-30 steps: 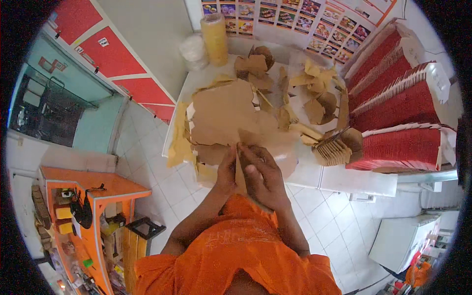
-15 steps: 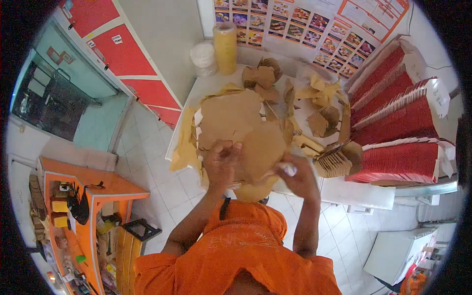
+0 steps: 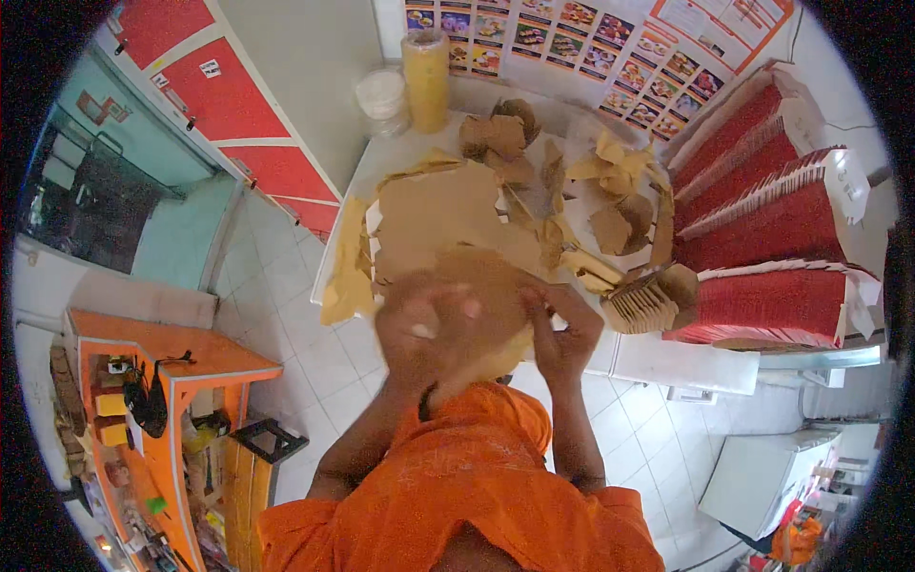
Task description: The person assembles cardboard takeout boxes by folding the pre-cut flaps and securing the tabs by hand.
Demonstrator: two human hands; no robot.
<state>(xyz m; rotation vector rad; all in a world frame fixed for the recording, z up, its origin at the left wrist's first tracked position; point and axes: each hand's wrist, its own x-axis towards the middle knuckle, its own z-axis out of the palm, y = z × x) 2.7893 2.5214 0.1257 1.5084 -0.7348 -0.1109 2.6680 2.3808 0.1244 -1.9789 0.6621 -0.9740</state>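
Observation:
My left hand [image 3: 424, 329] and my right hand [image 3: 562, 329] both grip a brown paper piece [image 3: 491, 296] held up close to me, over the near edge of a white table [image 3: 667, 357]. The left hand is blurred and covers the piece's left side; the right hand's fingers curl on its right edge. Behind it, flat brown paper sheets [image 3: 434, 205] lie stacked on the table. My orange sleeves [image 3: 457, 477] fill the lower middle.
Folded brown paper pieces [image 3: 610, 176] litter the table's far side, with a fanned bundle [image 3: 643, 300] at right. Red packs [image 3: 772, 224] stand in rows at right. A yellow roll [image 3: 426, 81] and white cups [image 3: 383, 95] stand at the back. An orange cart [image 3: 162, 400] is lower left.
My hands have moved apart and risen toward me with the brown paper piece, which now spreads wider between them. The view has tilted slightly.

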